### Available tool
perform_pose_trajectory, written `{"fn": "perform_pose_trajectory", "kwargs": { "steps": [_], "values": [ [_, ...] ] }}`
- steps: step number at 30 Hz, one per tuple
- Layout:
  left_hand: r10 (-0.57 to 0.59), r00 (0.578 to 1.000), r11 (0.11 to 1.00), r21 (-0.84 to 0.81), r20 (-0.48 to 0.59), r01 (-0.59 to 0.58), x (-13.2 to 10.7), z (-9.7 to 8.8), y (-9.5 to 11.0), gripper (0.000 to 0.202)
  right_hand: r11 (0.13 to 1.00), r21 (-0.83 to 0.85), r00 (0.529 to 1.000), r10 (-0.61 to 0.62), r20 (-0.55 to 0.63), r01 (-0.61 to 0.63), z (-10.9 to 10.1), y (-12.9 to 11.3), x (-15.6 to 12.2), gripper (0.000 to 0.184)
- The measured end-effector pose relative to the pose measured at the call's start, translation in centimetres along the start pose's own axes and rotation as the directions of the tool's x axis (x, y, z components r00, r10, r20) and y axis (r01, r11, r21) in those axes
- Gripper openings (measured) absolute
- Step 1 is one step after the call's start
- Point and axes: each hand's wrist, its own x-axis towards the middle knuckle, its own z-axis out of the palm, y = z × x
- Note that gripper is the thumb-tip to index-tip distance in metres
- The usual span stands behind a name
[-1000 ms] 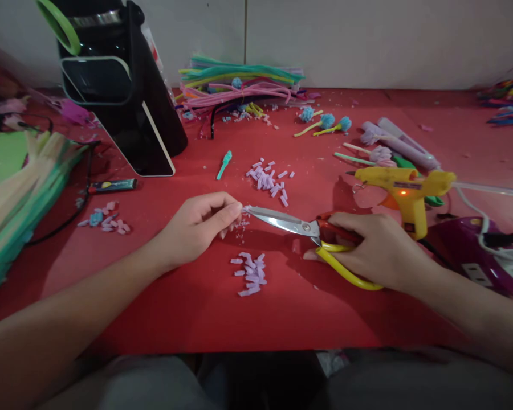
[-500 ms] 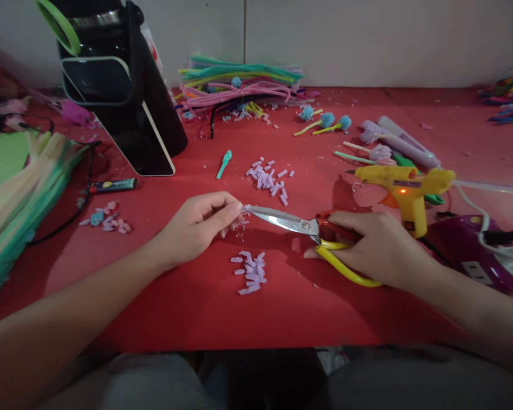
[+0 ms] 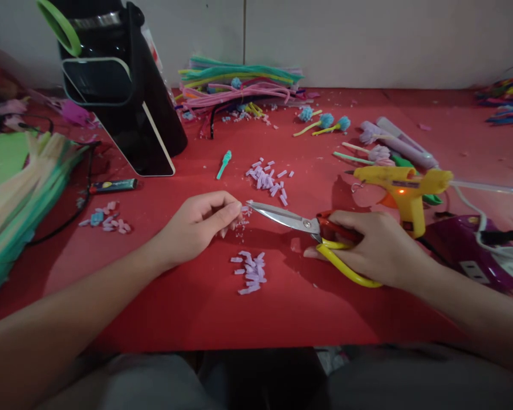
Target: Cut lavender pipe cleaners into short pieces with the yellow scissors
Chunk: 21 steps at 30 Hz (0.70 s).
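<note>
My left hand (image 3: 199,225) rests on the red table (image 3: 188,307), fingers pinched on a tiny lilac pipe-cleaner bit (image 3: 244,210) that barely shows at the fingertips. My right hand (image 3: 374,245) grips scissors (image 3: 312,230) with red and yellow handles; the steel blades point left, their tips close to the left fingertips. A small heap of cut lilac pieces (image 3: 250,273) lies just below the blades. A second scatter of lilac pieces (image 3: 269,177) lies beyond them.
A yellow glue gun (image 3: 404,188) with a lit lamp stands right of my right hand, beside a purple power strip (image 3: 479,250). A black stand (image 3: 119,91) rises at back left. Pipe-cleaner bundles (image 3: 239,82) lie at the back and along the left edge (image 3: 17,199). Pompom stems (image 3: 325,122) lie nearby.
The scissor blades have tilted up slightly and their tips sit a touch farther from my left fingertips. Both hands otherwise stay in place.
</note>
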Motion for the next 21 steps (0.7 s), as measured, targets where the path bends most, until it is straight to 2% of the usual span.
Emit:
{"fn": "perform_pose_trajectory", "kwargs": {
  "steps": [15,21],
  "values": [
    [-0.005,0.999,0.999,0.049,-0.034,0.007,0.04,0.00,0.00,0.026,0.999,0.009,0.999,0.045,0.020,-0.045,-0.11,-0.23,0.17,0.067],
    [0.007,0.999,0.997,0.081,-0.042,-0.004,0.07,-0.11,0.10,0.024,1.000,0.028,0.999,0.012,0.029,-0.013,-0.34,0.00,0.06,0.064]
  ]
}}
